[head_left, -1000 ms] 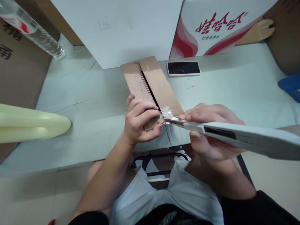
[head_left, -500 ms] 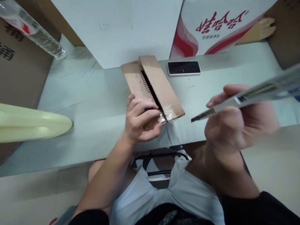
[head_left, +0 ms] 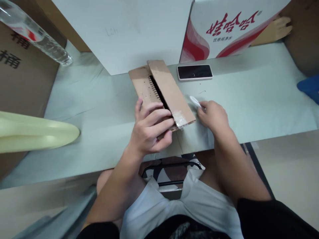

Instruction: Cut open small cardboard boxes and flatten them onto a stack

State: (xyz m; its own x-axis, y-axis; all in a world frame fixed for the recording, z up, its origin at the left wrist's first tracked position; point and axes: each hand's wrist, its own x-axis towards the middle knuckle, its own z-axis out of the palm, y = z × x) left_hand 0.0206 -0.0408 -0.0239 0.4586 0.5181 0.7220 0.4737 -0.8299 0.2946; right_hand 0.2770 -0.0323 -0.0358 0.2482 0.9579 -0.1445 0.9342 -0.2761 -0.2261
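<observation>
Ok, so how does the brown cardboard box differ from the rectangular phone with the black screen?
The brown cardboard box is larger than the rectangular, black-screened phone. The box has a dark gap along its top; the phone has a flat, black face. The left hand holds the box, while the phone lies untouched. Both are on pale green cloth.

The carton (head_left: 172, 94) is brown, with short dark stripes and specks on its left half. The tape (head_left: 179, 119) on its near end shines whitish. The knife (head_left: 195, 101) is white. The cloth (head_left: 259, 89) is pale green. The phone (head_left: 194, 72) is black with a pale rim. At the far right, the box (head_left: 231, 33) is white with red waves and lettering.
</observation>
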